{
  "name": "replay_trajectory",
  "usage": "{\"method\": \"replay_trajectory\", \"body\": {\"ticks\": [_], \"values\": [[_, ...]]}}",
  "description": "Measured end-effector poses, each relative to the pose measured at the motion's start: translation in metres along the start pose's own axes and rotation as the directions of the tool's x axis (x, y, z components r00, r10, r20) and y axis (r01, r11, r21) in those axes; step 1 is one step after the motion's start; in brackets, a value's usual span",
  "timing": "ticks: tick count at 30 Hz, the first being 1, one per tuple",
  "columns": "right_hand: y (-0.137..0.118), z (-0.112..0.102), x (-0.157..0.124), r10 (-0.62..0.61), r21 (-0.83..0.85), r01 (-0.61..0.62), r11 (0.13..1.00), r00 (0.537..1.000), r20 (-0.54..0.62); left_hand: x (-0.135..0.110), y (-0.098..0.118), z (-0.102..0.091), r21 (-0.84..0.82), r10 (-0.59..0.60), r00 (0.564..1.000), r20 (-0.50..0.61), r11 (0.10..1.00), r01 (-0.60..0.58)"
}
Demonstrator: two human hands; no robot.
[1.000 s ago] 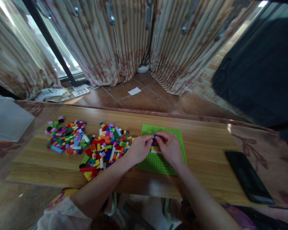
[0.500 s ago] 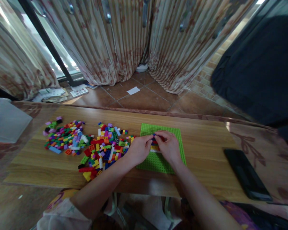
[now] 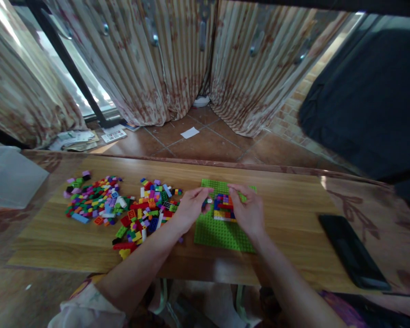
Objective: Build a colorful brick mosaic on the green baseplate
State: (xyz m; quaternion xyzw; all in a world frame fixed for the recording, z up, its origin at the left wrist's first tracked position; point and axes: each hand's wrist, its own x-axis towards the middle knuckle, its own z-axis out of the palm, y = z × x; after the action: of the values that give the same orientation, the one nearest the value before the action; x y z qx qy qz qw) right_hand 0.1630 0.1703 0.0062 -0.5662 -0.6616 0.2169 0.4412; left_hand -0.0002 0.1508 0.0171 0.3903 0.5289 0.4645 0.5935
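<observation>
A green studded baseplate [image 3: 210,232] lies on the wooden table under both hands. On it stands a small build of toy bricks [image 3: 221,207], with blue and purple at the far side, red in the middle, and yellow and white at the near side. Left of the build, my left hand [image 3: 191,212] hovers over the plate's edge, closed on a small brick [image 3: 209,200]; a whitish bit shows at its fingertips. My right hand [image 3: 249,212] is at the build's right side, thumb and index finger slightly apart, with nothing visible between them. It covers the build's right end.
Loose bricks in many colours form two heaps, a far-left pile [image 3: 95,198] and a nearer pile [image 3: 146,209] beside my left forearm. A black phone-like slab [image 3: 353,250] lies at the table's right end. A translucent bin [image 3: 13,177] stands at the left.
My hands were together over the build, fingers pressing at its far side. Now they have parted, the left moving left with a small brick and the right slightly right, uncovering the build.
</observation>
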Motion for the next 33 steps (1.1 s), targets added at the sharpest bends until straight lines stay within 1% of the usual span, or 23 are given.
{"method": "replay_trajectory", "body": {"ticks": [2,4,7,9,11,16,21,24,28,32,33], "values": [[-0.008,-0.004,0.0,-0.039,0.016,0.039,0.999,0.999,0.023,0.0,0.003,0.0,-0.193,-0.07,0.997,0.034,0.978,0.075],[-0.016,-0.007,-0.002,-0.085,0.041,0.082,0.996,0.993,0.082,0.0,0.005,-0.001,-0.295,-0.102,0.992,0.071,0.948,0.119],[-0.022,-0.006,-0.007,-0.135,0.072,0.123,0.99,0.972,0.191,0.0,0.006,-0.002,-0.355,-0.1,0.989,0.111,0.925,0.133],[-0.024,-0.004,-0.01,-0.14,0.085,0.122,0.989,0.957,0.256,-0.001,0.006,-0.002,-0.375,-0.087,0.988,0.13,0.918,0.13],[-0.024,-0.002,-0.011,-0.136,0.089,0.115,0.989,0.946,0.294,-0.002,0.007,-0.003,-0.381,-0.079,0.986,0.147,0.915,0.131],[-0.023,-0.002,-0.009,-0.096,0.124,0.064,0.99,0.957,0.272,-0.002,0.005,-0.004,-0.342,-0.083,0.983,0.164,0.93,0.136],[-0.025,-0.005,-0.005,-0.118,0.102,0.094,0.99,0.958,0.26,-0.001,0.007,-0.007,-0.271,-0.149,0.968,0.2,0.941,0.201],[-0.026,-0.006,-0.006,-0.101,0.162,0.057,0.985,0.954,0.281,-0.002,0.01,-0.009,-0.315,-0.139,0.963,0.23,0.926,0.209],[-0.028,-0.003,-0.01,-0.044,0.279,-0.042,0.959,0.955,0.293,-0.002,0.009,-0.008,-0.382,-0.116,0.964,0.241,0.901,0.204],[-0.03,-0.003,-0.011,-0.035,0.326,-0.051,0.944,0.967,0.251,-0.004,0.009,-0.009,-0.457,-0.113,0.955,0.275,0.859,0.233],[-0.03,-0.003,-0.01,-0.018,0.348,-0.068,0.935,0.971,0.24,-0.004,0.01,-0.009,-0.469,-0.115,0.952,0.284,0.849,0.243]]}}
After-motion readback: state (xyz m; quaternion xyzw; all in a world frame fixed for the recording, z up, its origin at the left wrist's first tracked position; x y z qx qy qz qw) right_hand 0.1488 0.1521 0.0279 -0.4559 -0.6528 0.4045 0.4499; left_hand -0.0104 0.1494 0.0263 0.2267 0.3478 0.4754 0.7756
